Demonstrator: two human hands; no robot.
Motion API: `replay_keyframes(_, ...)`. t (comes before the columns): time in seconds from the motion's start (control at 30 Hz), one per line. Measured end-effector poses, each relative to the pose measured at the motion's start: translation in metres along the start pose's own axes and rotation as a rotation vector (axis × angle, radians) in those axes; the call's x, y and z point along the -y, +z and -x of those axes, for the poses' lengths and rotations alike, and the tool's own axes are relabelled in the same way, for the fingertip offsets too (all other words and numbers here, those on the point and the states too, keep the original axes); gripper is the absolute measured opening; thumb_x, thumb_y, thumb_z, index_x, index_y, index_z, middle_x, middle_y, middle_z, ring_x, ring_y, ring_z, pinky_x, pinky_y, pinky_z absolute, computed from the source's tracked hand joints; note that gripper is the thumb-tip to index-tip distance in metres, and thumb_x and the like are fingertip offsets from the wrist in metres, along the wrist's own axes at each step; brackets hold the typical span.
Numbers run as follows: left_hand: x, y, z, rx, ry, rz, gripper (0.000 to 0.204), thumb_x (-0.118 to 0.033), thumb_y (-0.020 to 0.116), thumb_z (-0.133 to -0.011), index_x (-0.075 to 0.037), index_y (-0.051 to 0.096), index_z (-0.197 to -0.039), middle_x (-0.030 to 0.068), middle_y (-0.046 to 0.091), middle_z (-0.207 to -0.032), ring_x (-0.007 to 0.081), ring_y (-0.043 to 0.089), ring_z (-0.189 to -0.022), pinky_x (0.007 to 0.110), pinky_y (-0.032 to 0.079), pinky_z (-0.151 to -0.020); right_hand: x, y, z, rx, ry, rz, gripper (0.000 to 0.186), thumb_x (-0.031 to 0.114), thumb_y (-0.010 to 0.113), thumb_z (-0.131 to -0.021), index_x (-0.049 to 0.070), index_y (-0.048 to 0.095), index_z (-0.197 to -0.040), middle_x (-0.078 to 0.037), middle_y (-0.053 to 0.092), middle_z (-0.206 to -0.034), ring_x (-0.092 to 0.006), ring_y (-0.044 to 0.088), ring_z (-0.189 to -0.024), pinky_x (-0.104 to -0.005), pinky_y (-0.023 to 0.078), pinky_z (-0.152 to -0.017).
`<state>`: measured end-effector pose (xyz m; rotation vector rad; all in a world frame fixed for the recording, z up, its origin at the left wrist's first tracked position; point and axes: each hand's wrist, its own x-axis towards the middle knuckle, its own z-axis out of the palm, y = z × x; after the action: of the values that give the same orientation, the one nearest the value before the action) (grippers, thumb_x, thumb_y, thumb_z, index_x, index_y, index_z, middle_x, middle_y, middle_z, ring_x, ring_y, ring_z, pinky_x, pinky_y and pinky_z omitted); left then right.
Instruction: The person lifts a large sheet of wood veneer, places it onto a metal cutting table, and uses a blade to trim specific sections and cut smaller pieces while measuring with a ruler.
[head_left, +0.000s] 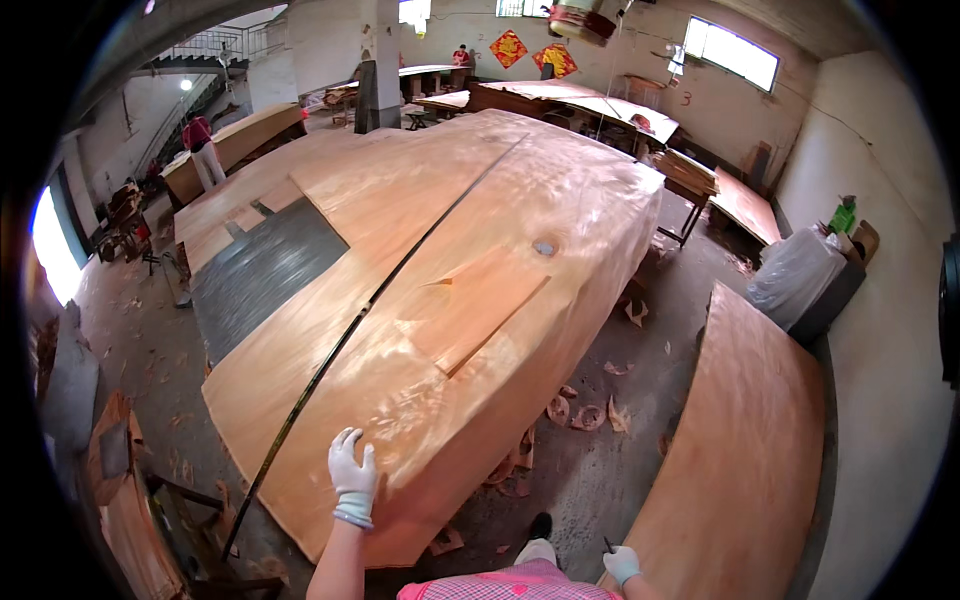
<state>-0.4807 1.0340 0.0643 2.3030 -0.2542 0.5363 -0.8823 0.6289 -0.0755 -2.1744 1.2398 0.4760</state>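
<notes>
My left hand (352,474), in a white glove, rests on or just above the near end of a large wood veneer sheet (440,400), its thumb apart from the fingers and nothing in it. Low at my right side, my gloved right hand (622,565) is closed round a small dark thin tool (608,545); its kind is too small to make out. A long dark pole (365,310) lies lengthwise across the veneer, left of my left hand. Beyond that hand, a narrow veneer strip (497,325) lies on the sheet, near a small round hole (543,248).
A dark grey panel (268,265) shows at the stack's left. To my right, another veneer sheet (740,460) stretches along the wall. Veneer scraps (588,416) litter the floor between. One person (200,150) stands at the far left; a pillar (380,80) rises behind the stack.
</notes>
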Motion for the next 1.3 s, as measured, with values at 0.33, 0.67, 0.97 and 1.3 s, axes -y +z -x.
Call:
replay_keyframes(0.33,-0.156,0.211,-0.07,0.178,-0.02,-0.112,0.056,-0.031,0.069,-0.081,-0.001,0.056,-0.126,0.0219,0.053,-0.132,0.0367,0.049,-0.123,0.045,0.037,-0.106,-0.012,-0.133,-0.184,-0.061,-0.203,-0.017,0.03,0.028,0.059,-0.084,0.002,0.072,-0.092,-0.02,0.069,-0.078,-0.0347,0.068,-0.073,-0.0434,0.052,-0.068)
replay_keyframes(0.67,-0.179,0.329,-0.176,0.469,-0.089,-0.561,0.12,-0.06,0.077,-0.066,-0.001,0.019,-0.152,0.0266,0.021,-0.155,0.0405,0.021,-0.143,0.049,0.015,-0.118,0.081,-0.208,-0.307,0.171,0.103,-0.774,0.012,0.016,0.062,-0.091,0.008,0.065,-0.1,-0.001,0.054,-0.058,-0.0101,0.045,-0.041,-0.025,0.033,-0.037)
replay_keyframes(0.97,-0.174,0.367,-0.243,0.098,-0.018,-0.162,0.015,-0.012,0.06,-0.087,-0.003,0.067,-0.097,0.0154,0.067,-0.085,0.0319,0.064,-0.079,0.039,0.05,-0.07,0.123,-0.3,-0.473,0.167,-0.085,-0.533,0.015,0.018,0.062,-0.09,0.008,0.061,-0.08,-0.003,0.056,-0.058,-0.0118,0.05,-0.045,-0.0282,0.036,-0.041)
replay_keyframes(1.3,-0.252,0.402,-0.403,-0.277,-0.457,1.112,0.024,-0.009,0.05,-0.099,0.002,0.055,-0.119,0.0074,0.065,-0.106,0.0186,0.063,-0.098,0.03,0.049,-0.09,0.323,-0.389,-0.578,0.503,-0.144,-0.725,0.023,0.017,0.058,-0.094,0.008,0.065,-0.113,0.001,0.052,-0.061,-0.0078,0.045,-0.048,-0.025,0.031,-0.042)
